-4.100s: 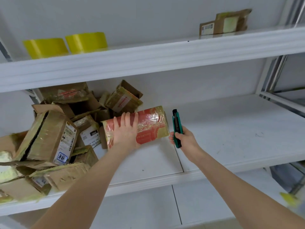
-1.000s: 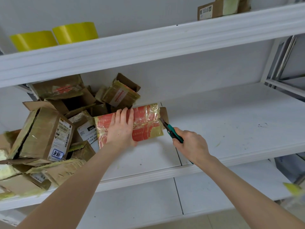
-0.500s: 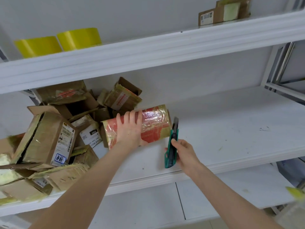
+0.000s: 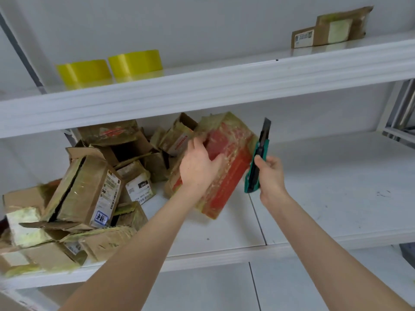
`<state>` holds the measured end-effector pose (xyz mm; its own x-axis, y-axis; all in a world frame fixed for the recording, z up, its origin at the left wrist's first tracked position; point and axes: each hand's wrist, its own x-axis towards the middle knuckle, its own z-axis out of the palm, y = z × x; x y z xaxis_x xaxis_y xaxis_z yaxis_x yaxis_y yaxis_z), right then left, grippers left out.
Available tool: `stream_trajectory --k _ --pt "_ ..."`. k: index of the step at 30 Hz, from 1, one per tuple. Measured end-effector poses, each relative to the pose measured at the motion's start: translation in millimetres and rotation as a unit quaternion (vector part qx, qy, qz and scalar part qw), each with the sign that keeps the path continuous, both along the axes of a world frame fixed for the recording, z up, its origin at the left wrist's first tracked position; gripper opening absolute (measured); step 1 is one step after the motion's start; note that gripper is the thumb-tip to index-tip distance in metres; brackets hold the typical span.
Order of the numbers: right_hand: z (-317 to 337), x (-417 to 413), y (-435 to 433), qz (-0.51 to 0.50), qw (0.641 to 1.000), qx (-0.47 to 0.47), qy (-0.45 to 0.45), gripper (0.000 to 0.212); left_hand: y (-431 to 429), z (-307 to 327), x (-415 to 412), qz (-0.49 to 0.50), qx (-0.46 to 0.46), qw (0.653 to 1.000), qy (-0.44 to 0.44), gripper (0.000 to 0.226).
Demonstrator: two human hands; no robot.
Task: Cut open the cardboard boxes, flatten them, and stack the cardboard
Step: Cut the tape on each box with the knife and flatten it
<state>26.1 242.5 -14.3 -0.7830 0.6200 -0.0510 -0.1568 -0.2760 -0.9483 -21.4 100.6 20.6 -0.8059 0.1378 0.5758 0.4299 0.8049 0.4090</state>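
Cardboard is seen in two places on the white middle shelf (image 4: 336, 198): a red box (image 4: 229, 162), wrapped in yellowed tape, is held near the centre of the view, and a heap of boxes (image 4: 85, 191) is piled at about 9 o'clock from it, torn and partly open, with printed labels on several. The red box is held tilted, its upper end toward 1 o'clock and its lower end toward 6 o'clock, low over the shelf board; whether that end rests on the board cannot be told. It is gripped by the left hand (image 4: 198, 169), whose fingers are curled over the upper left edge while the thumb is laid across the red face; the fingertips are blurred. A utility knife (image 4: 258, 158) with a green and black handle is clamped in the right hand (image 4: 270, 173) at 3 o'clock from the box, the fingers being wrapped together round the lower handle. The blade is extended and pointed toward 12 o'clock, and the knife is held just beside the box's right edge; contact cannot be made out. On the upper shelf (image 4: 224, 84), two yellow tape rolls (image 4: 134, 62) are set side by side at 10 o'clock, and small cartons (image 4: 336, 30) are stood at 1 o'clock against the wall.
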Motion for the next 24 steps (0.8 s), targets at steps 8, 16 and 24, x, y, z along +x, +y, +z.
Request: stream_trajectory --k 8,16,24 --pt "29 -17 -26 0.053 0.987 0.152 0.011 0.011 -42 20 -11 0.074 -0.074 0.993 -0.062 0.081" --pt "17 -28 -40 0.058 0.985 0.162 0.022 0.009 -54 -1 -4 0.057 -0.006 0.997 -0.06 0.068" --pt "5 -28 -42 0.038 0.983 0.169 0.058 0.007 -53 -59 23 -0.008 0.187 0.976 -0.11 0.068"
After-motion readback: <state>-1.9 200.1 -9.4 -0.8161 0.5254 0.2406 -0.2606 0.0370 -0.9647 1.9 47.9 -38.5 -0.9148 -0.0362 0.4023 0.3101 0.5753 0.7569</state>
